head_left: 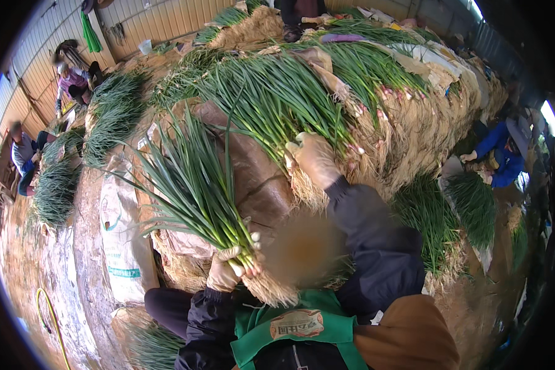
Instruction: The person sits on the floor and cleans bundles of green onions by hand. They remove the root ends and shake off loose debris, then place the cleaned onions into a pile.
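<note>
My left hand point(224, 270), in a pale glove, is closed around the lower stems of a bunch of green garlic point(203, 199). Its long leaves fan up and away from me, while the white and pinkish bulbs and pale roots point(270, 289) point down to the right over my lap. My right hand point(315, 159), gloved too, reaches out to the near edge of a large heap of green garlic point(268, 97). Its thumb and fingers are curled on a few stems just above their roots; the palm side is hidden. Brown plastic sheeting point(259, 180) lies between the two hands.
Stacked bundles with roots outward form a wall point(425, 134) at the right. A white woven sack point(120, 236) and a yellow hose point(51, 310) lie on the left floor. Co-workers sit by bundles at left point(25, 148) and right point(506, 148); another is at the back.
</note>
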{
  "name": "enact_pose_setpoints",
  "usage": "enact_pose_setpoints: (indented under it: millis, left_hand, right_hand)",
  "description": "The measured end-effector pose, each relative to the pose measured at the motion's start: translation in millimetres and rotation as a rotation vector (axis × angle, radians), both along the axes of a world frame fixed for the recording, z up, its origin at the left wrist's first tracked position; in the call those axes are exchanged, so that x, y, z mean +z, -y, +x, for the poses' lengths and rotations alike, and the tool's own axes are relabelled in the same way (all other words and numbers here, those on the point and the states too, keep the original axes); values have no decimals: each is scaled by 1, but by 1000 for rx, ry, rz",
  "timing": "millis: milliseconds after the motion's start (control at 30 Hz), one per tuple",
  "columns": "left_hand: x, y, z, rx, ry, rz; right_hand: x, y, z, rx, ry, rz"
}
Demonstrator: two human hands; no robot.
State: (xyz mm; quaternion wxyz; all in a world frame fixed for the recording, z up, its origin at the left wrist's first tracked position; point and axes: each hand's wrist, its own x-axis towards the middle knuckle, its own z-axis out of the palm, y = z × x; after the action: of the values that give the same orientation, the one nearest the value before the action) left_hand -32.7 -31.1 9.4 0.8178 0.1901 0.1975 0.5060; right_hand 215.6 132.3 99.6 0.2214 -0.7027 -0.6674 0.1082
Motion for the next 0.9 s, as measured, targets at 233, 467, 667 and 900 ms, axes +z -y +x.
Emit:
enact_pose_setpoints:
  millis: [233, 467, 667, 900]
  left_hand:
    - [24, 12, -17, 11, 141, 124]
    - [39, -59, 22, 47, -266, 173]
    - [51, -146, 59, -81, -102, 12]
    - [53, -152, 55, -21, -266, 72]
  right_hand:
    - [34, 39, 26, 263, -315, -219]
    - [87, 79, 161, -270, -373, 379]
    - [70, -15, 287, -342, -16, 568]
    - [34, 9, 142, 52, -74, 412]
